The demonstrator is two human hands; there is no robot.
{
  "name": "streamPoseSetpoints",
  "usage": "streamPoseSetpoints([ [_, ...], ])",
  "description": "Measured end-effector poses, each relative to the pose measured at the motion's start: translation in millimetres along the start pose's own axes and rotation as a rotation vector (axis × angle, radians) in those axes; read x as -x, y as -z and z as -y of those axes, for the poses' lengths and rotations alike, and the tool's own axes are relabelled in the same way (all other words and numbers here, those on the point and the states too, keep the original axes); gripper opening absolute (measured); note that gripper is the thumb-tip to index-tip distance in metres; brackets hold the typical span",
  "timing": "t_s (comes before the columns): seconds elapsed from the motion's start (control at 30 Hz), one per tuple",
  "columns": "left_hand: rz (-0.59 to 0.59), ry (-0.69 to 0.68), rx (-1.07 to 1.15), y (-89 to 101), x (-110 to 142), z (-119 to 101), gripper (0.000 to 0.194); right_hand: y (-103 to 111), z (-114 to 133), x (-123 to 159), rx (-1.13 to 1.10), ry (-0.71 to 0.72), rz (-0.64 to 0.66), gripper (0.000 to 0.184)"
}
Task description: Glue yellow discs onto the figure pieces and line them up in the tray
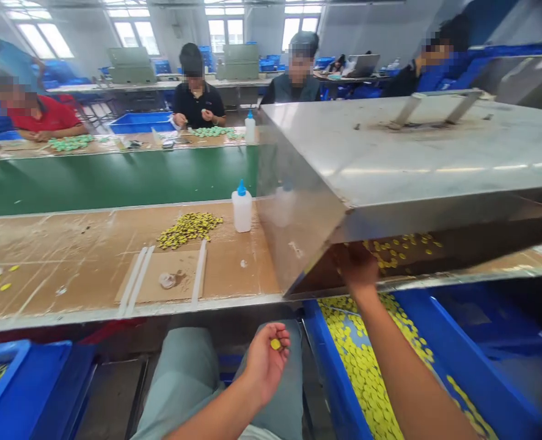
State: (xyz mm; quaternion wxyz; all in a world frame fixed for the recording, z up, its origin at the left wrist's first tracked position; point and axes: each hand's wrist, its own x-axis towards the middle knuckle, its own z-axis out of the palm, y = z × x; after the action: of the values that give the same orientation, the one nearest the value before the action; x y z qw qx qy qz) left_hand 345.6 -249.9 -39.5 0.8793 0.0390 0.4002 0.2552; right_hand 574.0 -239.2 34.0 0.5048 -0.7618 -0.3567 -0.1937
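My left hand (266,360) is raised palm up above my lap, its fingers curled around a small yellow disc (275,344). My right hand (355,269) reaches to the open mouth of a stainless steel hopper (390,165), and its fingertips are hidden at the lower rim. Loose yellow discs (401,250) lie inside the hopper near that hand. Beneath my right forearm, a blue plastic crate (330,360) holds a thick layer of yellow discs (362,373).
A cardboard-covered workbench (69,244) in front of me holds a heap of yellow-and-black parts (188,230) and a white squeeze bottle (242,209) with a blue nozzle. Beyond a green conveyor belt (115,177), several co-workers sit handling green parts. Another blue crate (32,391) stands at lower left.
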Motion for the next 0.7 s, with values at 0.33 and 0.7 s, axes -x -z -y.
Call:
streamPoseSetpoints([
  [0.33,0.159,-0.058,0.179,1.8,43,-33,0.032,-4,120,190,-0.116,0.151,0.352,0.026],
  [0.7,0.164,-0.128,0.363,66.3,91,-140,0.013,-37,231,208,-0.491,0.349,0.322,0.023],
])
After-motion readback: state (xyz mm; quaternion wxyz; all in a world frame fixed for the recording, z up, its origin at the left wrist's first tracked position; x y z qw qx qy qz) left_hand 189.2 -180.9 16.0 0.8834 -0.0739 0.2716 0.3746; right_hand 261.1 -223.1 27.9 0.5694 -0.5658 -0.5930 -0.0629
